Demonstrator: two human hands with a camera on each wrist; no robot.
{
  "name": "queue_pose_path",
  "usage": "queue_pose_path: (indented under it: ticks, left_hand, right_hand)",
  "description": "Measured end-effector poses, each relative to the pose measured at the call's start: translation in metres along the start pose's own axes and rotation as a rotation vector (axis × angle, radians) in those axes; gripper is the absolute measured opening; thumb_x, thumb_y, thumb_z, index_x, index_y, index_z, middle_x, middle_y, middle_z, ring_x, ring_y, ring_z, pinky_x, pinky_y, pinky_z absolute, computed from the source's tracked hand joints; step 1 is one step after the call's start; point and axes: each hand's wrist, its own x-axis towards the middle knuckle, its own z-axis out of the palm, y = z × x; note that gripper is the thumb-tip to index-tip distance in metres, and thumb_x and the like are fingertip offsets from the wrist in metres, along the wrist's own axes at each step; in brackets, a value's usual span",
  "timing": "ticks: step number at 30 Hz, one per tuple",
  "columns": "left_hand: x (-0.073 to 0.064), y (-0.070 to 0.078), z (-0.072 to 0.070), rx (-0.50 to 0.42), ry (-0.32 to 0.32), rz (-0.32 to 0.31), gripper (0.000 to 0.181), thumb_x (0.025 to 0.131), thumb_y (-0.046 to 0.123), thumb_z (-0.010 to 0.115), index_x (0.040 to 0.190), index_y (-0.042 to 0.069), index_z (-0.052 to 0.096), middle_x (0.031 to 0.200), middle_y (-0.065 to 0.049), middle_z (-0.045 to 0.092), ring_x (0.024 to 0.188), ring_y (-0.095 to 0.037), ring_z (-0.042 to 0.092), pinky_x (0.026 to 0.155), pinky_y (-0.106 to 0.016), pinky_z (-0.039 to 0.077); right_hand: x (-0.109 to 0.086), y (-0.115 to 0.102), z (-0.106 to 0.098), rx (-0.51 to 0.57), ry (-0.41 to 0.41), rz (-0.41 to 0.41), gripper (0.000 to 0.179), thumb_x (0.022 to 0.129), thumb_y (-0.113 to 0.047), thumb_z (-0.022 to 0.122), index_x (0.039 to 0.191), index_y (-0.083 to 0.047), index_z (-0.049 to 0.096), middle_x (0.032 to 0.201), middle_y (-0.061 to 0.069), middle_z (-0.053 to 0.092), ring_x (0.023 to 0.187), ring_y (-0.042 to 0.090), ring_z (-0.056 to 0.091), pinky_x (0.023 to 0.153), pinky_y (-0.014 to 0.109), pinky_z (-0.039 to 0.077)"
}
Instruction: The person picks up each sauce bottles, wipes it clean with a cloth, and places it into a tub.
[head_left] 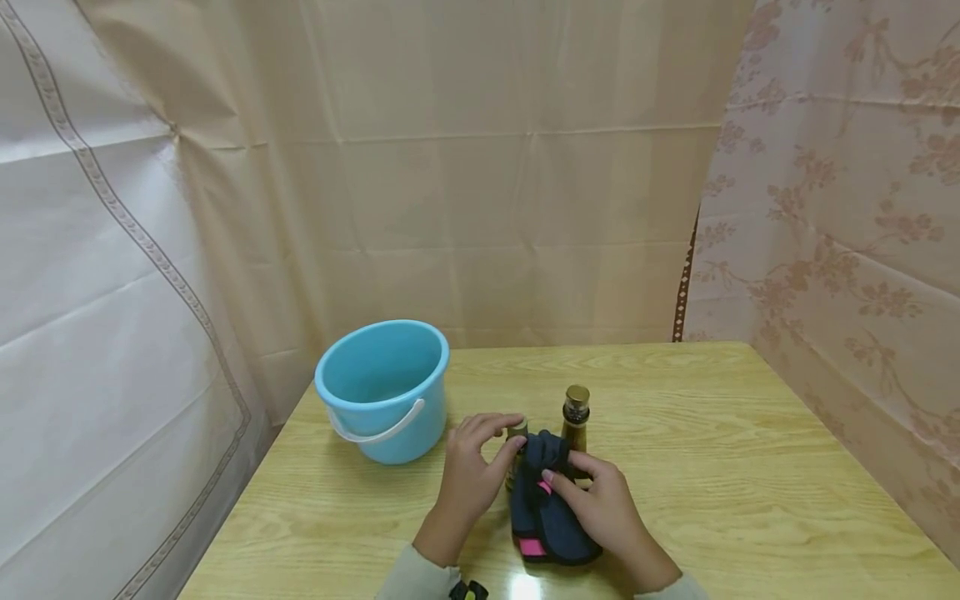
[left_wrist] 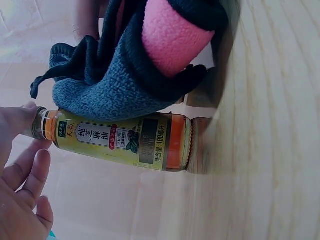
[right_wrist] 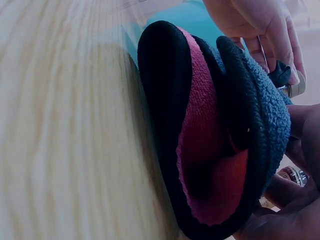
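Observation:
My left hand (head_left: 474,460) pinches the cap of a small sesame oil bottle (left_wrist: 100,137) between thumb and forefinger. In the left wrist view, this bottle has a yellow-green label and stands upright on the table. My right hand (head_left: 606,504) grips a folded dark blue cloth (head_left: 566,527) with black edging and a pink inner side (right_wrist: 202,115). The cloth hangs bunched against the sesame oil bottle, hiding part of it in the head view. Just behind the right hand stands a second bottle (head_left: 576,410) with a gold cap, its lower part hidden.
A light blue bucket (head_left: 405,429) with a white handle stands at the table's left back. The wood-grain table (head_left: 712,467) reaches back to a beige curtain (head_left: 487,208). Patterned cloth (head_left: 847,250) hangs on the right, white cloth (head_left: 90,333) on the left.

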Motion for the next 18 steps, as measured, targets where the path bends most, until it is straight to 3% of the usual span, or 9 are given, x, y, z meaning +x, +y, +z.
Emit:
queue_pose_path:
  ticks: [9,18]
  left_hand:
    - [0.0002,-0.0003,0.0,0.007,-0.008,0.016,0.027,0.093,0.024,0.079,0.12,0.026,0.077,0.116,0.014,0.074,0.091,-0.011,0.065,0.083,-0.034,0.047]
    - [0.0006,0.0015,-0.0018,0.002,-0.015,0.018,0.026,0.095,0.025,0.077,0.121,0.025,0.076,0.118,0.014,0.074,0.092,-0.006,0.063,0.083,-0.033,0.048]
  right_hand:
    - [0.0011,0.0045,-0.002,-0.06,-0.034,0.001,0.023,0.091,-0.026,0.081,0.113,-0.027,0.079,0.11,0.0,0.077,0.1,0.014,0.071,0.076,0.024,0.059]
    - [0.0031,0.0088,-0.0033,-0.12,-0.098,0.016,0.02,0.092,-0.031,0.08,0.109,-0.02,0.079,0.103,0.001,0.076,0.093,0.012,0.07,0.075,0.024,0.055]
